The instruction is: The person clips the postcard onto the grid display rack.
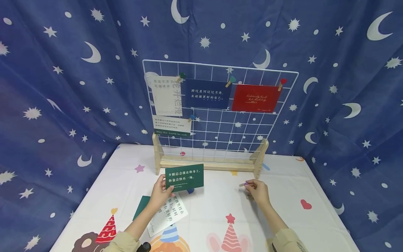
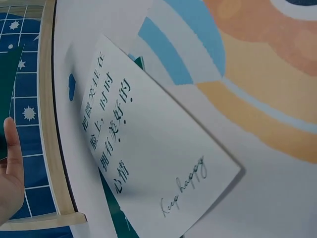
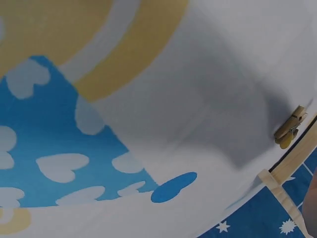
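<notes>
My left hand (image 1: 160,191) grips a dark green postcard (image 1: 184,177) with white writing by its left edge, held up in front of the rack. In the left wrist view, part of that hand (image 2: 11,183) and a strip of the green postcard (image 2: 9,94) show at the left edge. My right hand (image 1: 259,191) pinches a small wooden clothespin (image 1: 243,184) with a purple top, over the right side of the table. Another clothespin (image 3: 290,128), with a yellow heart, lies on the cloth near that hand, which mostly falls outside the right wrist view.
A white wire grid rack (image 1: 217,140) on a wooden stand (image 1: 207,164) stands at the back. Clipped to it are a white card (image 1: 165,98), a blue card (image 1: 206,93), a red card (image 1: 255,98) and a white-and-green card (image 1: 171,125). A white card (image 2: 148,134) overlaps green on the table.
</notes>
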The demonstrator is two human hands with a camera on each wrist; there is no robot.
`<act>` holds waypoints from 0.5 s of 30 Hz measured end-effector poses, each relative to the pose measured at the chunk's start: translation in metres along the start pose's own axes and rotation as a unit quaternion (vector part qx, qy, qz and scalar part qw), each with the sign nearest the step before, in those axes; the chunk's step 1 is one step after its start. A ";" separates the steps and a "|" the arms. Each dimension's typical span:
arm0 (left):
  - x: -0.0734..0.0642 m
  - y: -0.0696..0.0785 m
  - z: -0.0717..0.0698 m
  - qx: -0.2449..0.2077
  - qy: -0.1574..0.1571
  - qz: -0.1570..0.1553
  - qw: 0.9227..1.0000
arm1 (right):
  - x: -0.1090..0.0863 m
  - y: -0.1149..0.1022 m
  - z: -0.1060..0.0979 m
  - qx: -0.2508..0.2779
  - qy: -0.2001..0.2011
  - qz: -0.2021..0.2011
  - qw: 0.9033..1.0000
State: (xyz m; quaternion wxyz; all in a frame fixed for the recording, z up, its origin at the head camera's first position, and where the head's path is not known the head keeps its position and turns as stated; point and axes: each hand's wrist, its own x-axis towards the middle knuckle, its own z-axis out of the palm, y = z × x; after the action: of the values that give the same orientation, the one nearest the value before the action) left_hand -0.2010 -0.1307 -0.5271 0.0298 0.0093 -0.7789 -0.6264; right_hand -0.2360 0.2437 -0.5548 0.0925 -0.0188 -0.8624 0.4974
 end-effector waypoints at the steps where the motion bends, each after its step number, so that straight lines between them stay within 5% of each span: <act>1: 0.001 0.001 0.000 -0.001 0.001 -0.001 1.000 | -0.001 -0.001 -0.001 0.003 0.001 0.000 1.000; 15: 0.010 0.012 0.006 -0.015 -0.011 0.002 1.000 | -0.013 -0.009 -0.009 -0.007 0.038 -0.038 0.999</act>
State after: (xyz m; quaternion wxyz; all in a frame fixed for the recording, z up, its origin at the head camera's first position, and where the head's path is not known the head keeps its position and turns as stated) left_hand -0.2113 -0.1228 -0.5159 0.0229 0.0000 -0.7700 -0.6377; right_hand -0.2209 0.2453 -0.5442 0.1441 -0.0060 -0.8619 0.4861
